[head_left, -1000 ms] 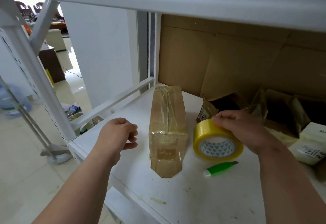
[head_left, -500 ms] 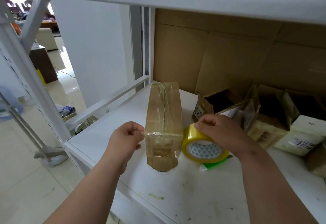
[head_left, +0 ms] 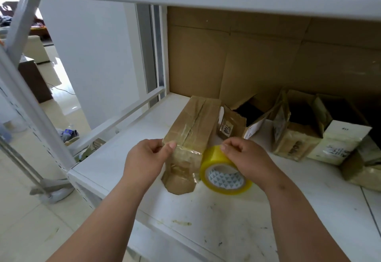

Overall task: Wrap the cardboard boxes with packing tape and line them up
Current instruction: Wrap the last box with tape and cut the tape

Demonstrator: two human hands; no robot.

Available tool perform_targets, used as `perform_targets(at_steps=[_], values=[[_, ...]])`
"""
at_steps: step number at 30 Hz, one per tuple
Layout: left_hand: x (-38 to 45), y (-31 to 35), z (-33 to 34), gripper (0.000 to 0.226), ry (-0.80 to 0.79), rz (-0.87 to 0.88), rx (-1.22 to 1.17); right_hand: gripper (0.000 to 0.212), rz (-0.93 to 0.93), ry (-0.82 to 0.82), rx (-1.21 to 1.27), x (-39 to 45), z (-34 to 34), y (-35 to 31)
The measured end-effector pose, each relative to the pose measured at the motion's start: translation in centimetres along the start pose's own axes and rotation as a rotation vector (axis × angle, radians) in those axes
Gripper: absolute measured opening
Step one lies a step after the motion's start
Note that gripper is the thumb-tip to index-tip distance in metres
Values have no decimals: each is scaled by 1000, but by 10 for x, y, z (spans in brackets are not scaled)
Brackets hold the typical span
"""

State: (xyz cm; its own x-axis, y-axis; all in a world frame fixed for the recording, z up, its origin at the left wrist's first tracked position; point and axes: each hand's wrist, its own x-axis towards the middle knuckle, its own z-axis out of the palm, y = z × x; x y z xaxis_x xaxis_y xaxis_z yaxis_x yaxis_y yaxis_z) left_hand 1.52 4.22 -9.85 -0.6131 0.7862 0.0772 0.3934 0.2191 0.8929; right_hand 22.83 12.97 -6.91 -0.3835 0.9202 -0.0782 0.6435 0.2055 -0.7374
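At the near end of the box, the left hand (head_left: 147, 158) is pinching its taped top corner while the right hand (head_left: 245, 158) is gripping the tape roll (head_left: 224, 171) alongside; the cardboard box (head_left: 191, 136) is lying on the shelf (head_left: 237, 216), so holding it steady should be keeping the strip flat

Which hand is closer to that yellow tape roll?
Right. The right hand grips the tape roll from above; the left hand is across the taped box, gripping its near left corner.
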Motion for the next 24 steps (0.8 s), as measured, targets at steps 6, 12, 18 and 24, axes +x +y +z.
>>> perform_targets(at_steps=[6, 12, 18, 24], values=[[-2, -5, -2, 40, 21, 156, 65, 24, -71, 48, -393, -11, 11, -19], [3, -18, -3, 37, 15, 300, 217, 65, -52, 145, -680, -14, 36, -36], [8, -21, -6, 35, 26, 320, 289, 54, -113, 165, -718, -11, 44, -42], [2, -21, 4, 32, 158, 325, 262, 54, -88, 213, -821, -12, 50, -50]])
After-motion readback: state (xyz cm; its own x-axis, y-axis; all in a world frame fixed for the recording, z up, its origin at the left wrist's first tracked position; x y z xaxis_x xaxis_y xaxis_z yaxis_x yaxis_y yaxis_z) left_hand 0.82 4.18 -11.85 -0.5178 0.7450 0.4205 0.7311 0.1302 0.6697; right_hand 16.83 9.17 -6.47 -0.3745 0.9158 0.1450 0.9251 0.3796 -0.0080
